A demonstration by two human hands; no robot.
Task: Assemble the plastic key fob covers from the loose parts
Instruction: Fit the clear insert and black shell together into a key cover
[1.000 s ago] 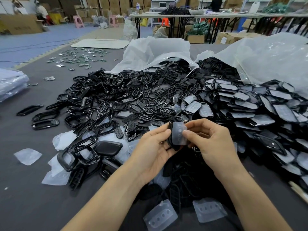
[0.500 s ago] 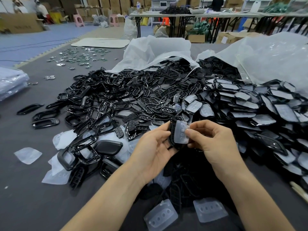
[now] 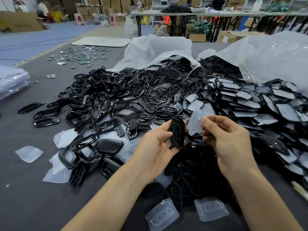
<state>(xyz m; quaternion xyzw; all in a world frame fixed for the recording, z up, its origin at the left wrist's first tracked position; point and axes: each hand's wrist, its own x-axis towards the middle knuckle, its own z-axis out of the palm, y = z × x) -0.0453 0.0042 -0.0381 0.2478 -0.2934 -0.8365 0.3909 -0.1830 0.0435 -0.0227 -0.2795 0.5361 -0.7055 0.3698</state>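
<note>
Two hands: left (image 3: 155,147) tight round glossy slotted frame (image 3: 177,132), right (image 3: 228,144) tight round frosted dimpled pad (image 3: 194,124).

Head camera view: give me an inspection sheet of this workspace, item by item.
Surface: grey mat, mostly under parts.
Job's things: black frame; clear pad; heap of black parts.
Clutter: two open plastic bags; shiny badges far left.
Hands: left hand grips the frame; right hand pinches the pad.
Cables: thin dark line on blue floor, possibly a cable.
Surroundings: folding tables, cardboard boxes, pink stools.
</note>
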